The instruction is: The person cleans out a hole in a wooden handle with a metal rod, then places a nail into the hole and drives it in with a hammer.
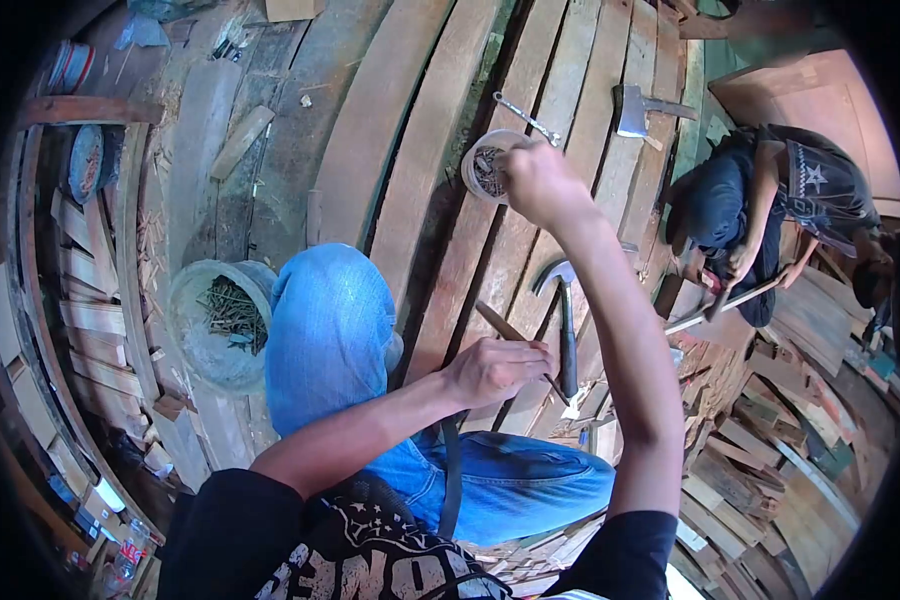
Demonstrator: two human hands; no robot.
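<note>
My left hand (495,374) is closed around a thin wooden piece (500,322), whose one end sticks out above the fingers. My right hand (542,182) is at the right rim of a small round tub (469,172) of nails, its fingers bent together; what they hold, if anything, is hidden. A hammer (567,340) with a dark handle lies on the planks just right of my left hand. Above the tub a wrench (526,117) rests on the boards, and an axe (632,112) lies farther to the upper right.
A large bucket (192,328) of nails stands left of my knee. At the right a co-worker (815,190) crouches, hands on a long strip (730,304). Scrap wood (750,480) is piled at lower right. A loose block (240,142) lies at upper left.
</note>
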